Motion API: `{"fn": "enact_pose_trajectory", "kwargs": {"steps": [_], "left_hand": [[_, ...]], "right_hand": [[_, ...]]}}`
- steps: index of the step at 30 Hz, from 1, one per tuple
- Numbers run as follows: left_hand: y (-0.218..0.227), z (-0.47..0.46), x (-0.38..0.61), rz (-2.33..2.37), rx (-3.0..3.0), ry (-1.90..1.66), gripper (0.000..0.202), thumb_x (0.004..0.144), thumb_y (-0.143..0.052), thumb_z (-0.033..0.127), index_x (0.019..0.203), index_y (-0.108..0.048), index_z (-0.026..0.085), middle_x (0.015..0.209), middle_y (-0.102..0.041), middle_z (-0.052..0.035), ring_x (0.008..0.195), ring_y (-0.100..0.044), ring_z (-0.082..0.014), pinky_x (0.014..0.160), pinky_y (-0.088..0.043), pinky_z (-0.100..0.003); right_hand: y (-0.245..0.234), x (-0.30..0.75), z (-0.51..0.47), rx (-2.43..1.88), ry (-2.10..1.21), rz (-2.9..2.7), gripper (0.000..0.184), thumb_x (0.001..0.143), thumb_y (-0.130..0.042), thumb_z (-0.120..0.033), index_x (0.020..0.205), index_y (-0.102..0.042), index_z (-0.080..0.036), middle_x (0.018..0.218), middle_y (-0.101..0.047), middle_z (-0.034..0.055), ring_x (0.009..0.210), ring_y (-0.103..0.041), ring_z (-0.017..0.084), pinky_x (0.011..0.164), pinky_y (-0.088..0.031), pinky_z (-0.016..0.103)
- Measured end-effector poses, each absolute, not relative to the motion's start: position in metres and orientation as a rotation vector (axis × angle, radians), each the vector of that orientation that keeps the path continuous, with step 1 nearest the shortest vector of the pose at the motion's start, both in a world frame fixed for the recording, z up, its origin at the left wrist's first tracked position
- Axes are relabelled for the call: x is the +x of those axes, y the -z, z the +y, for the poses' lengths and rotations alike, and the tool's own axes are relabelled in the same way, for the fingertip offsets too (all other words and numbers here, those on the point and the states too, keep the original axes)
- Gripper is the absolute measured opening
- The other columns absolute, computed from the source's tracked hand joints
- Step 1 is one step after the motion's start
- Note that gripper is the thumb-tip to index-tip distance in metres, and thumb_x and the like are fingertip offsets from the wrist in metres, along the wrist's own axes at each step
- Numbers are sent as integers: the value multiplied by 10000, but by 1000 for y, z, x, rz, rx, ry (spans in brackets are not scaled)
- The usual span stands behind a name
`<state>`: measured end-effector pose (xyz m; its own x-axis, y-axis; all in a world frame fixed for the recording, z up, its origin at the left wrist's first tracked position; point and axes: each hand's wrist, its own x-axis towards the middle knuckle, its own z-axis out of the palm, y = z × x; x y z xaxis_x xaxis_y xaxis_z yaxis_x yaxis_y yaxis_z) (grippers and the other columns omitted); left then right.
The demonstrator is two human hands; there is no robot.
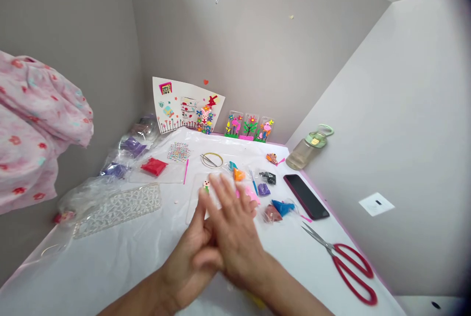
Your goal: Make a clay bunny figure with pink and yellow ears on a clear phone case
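My right hand (235, 232) lies flat across my left hand (187, 262), palm against palm, its fingers stretched out and slightly blurred. The left hand is open beneath it, thumb out and fingers partly covered. Whatever may be between the palms is hidden. Just beyond the fingertips, a clear plate (192, 203) carries a small white-and-green figure (206, 186). Pink clay (253, 195) shows beside the right fingers. Past it are an orange clay packet (239, 174), a purple packet (264, 189) and a blue tool (253, 181).
Red-handled scissors (334, 252) and a phone (306, 197) lie at right, near a bottle (307, 149). A blue packet (282, 207) is closer in. At left are a clear textured case (119, 209) and a red packet (154, 167). Decorated panels (250, 127) lean on the wall.
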<state>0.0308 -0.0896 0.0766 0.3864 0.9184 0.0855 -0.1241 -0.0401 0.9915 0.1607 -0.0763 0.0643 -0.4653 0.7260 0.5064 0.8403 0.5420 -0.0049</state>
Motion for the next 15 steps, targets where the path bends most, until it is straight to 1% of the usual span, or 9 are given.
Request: {"fn": "enact_pose_trajectory", "kwargs": {"steps": [1, 2, 4, 5, 7, 10, 12, 14, 15], "left_hand": [[-74, -91, 31, 715, 1202, -963, 772, 1035, -117, 527, 1146, -756, 109, 1147, -782, -119, 1187, -656, -193, 907, -555, -268], [-70, -92, 31, 606, 1017, -906, 705, 1053, -148, 482, 1171, -753, 140, 1169, -776, -107, 1198, -655, -192, 955, -540, -291], [-59, -94, 31, 415, 657, -818, 445, 1058, -357, 351, 1156, -762, 196, 1217, -758, -83, 1218, -646, -199, 1056, -491, -342], [-54, -94, 30, 370, 544, -804, 336, 1027, -465, 287, 1129, -772, 196, 1229, -750, -75, 1222, -640, -199, 1090, -466, -341], [-47, -95, 28, 401, 502, -826, 224, 968, -595, 206, 1077, -788, 178, 1215, -751, -73, 1210, -637, -196, 1099, -460, -314], [-48, -95, 19, 572, 580, -825, 188, 931, -679, 261, 1079, -784, 208, 1214, -749, -62, 1152, -663, -201, 1014, -519, -284], [-53, -92, 4, 740, 719, -829, 203, 905, -709, 344, 1071, -780, 252, 1180, -760, -47, 1050, -701, -213, 943, -555, -299], [-54, -88, -18, 950, 1046, -884, 230, 872, -726, 413, 1043, -788, 273, 1081, -779, -44, 975, -704, -229, 952, -547, -328], [-52, -85, -31, 1038, 1233, -866, 226, 846, -740, 445, 990, -801, 282, 1065, -782, -44, 1037, -689, -257, 987, -528, -345]], "right_hand": [[-62, 163, -75, -1284, 330, -2322, 684, 966, -500, -609, 1549, -364, -277, 1645, -299, 115, 1540, -194, 350, 1196, -261, 603], [-60, 165, -73, -1301, 317, -2313, 689, 968, -491, -615, 1551, -358, -273, 1643, -301, 119, 1541, -190, 351, 1198, -248, 611], [-58, 172, -71, -1336, 279, -2297, 715, 973, -457, -632, 1558, -339, -239, 1636, -309, 140, 1544, -174, 357, 1201, -215, 633], [-57, 176, -71, -1351, 253, -2288, 727, 979, -428, -641, 1561, -329, -216, 1630, -317, 154, 1545, -167, 359, 1202, -200, 644], [-56, 182, -72, -1353, 184, -2263, 737, 994, -349, -654, 1560, -319, -182, 1611, -348, 172, 1542, -178, 352, 1201, -193, 652], [-58, 189, -76, -1299, 51, -2159, 681, 1024, -239, -628, 1540, -348, -198, 1555, -442, 157, 1508, -289, 307, 1204, -243, 607], [-61, 192, -79, -1261, -39, -2066, 613, 1046, -233, -585, 1514, -386, -219, 1505, -505, 139, 1457, -384, 278, 1194, -292, 561], [-63, 194, -81, -1250, -128, -1997, 551, 1061, -262, -544, 1475, -437, -226, 1455, -554, 126, 1398, -454, 261, 1169, -342, 527], [-64, 195, -81, -1250, -172, -1979, 528, 1065, -278, -530, 1452, -466, -224, 1430, -574, 123, 1369, -480, 256, 1154, -364, 515]]}}
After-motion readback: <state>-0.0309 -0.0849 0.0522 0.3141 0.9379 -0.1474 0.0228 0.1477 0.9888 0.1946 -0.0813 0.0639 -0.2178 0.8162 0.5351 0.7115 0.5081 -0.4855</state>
